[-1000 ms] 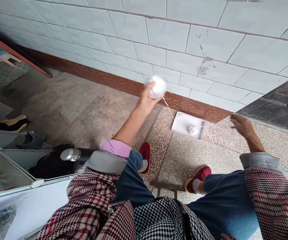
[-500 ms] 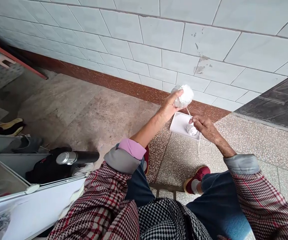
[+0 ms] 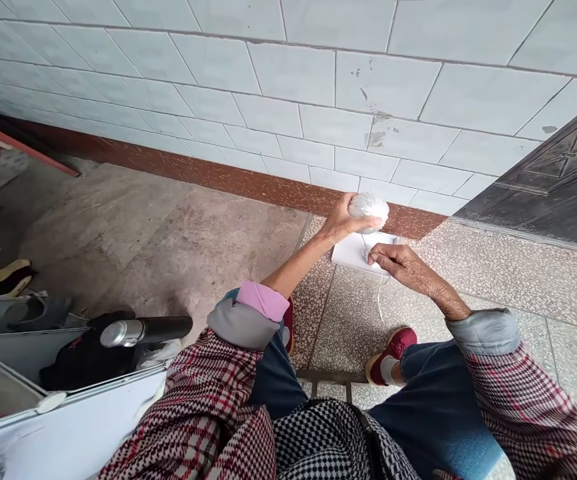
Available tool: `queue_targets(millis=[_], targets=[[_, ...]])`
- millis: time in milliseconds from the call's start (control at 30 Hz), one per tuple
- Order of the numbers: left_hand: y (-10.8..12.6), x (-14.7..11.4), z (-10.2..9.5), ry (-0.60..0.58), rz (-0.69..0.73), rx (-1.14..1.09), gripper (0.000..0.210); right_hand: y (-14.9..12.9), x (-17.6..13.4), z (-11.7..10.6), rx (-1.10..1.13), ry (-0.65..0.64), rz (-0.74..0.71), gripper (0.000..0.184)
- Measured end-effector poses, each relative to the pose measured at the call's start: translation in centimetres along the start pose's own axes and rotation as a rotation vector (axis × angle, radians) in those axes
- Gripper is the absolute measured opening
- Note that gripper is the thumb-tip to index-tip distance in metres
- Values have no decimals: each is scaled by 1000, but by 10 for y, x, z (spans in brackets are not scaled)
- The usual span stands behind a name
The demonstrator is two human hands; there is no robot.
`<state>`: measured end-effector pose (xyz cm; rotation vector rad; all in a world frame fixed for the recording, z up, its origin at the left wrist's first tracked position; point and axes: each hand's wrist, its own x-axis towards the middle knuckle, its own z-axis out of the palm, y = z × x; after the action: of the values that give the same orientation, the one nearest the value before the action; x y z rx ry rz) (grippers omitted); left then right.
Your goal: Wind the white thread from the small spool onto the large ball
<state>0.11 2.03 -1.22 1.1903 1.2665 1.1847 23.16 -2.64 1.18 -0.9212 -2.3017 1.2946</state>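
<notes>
In my left hand [image 3: 341,223] is a round ball of white yarn [image 3: 369,210], gripped between thumb and fingers in front of the wall's brown base. A strand of the yarn runs down from the ball to my right hand [image 3: 405,265], whose thumb and forefinger pinch it. Below both hands a shallow white box [image 3: 351,253] lies on the speckled floor, partly covered by my right hand. A loose yarn end [image 3: 380,303] hangs past the box's near edge. Whatever yarn lies in the box is mostly hidden behind my right fingers.
At the left stands a white divided rack [image 3: 103,393] with a black thermos [image 3: 163,329] and dark items on it. A shoe [image 3: 3,279] lies behind it. The tiled wall [image 3: 288,73] runs across the front, and a dark door [image 3: 558,173] stands at right.
My left hand has turned and come slightly lower, its thumb now across the near side of the yarn ball. My right hand has shifted a little left and down. The view has swung slightly right.
</notes>
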Motion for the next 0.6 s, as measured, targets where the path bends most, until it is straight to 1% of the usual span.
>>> queue_targets(millis=[67,100,167,200,267,333,400,467,533,600], targets=[[1,1,0,11,-58,-55,83,-3,0,3,15,-32,-14,53],[2,0,0,21,-63,-49,83,-5,1,3,24,-33,-16,53],[4,-2,1,23,-18,39,88,-7,0,-4,42,0,-8,55],[5,-3,1,1,13,102,91,-7,0,-9,48,31,-2,57],[6,-5,2,-87,27,206,91,-8,-2,-25,50,112,12,60],[5,-7,2,-249,-44,233,83,-7,-6,-41,32,211,27,62],[5,-10,2,-445,-121,165,77,-5,-9,-53,1,300,51,66],[5,-15,4,-578,-126,27,81,-2,-11,-59,-25,351,76,69],[9,-21,7,-630,-96,-126,92,3,-11,-59,-26,379,98,73],[18,-26,8,-610,-77,-275,105,8,-9,-56,-1,392,109,76]])
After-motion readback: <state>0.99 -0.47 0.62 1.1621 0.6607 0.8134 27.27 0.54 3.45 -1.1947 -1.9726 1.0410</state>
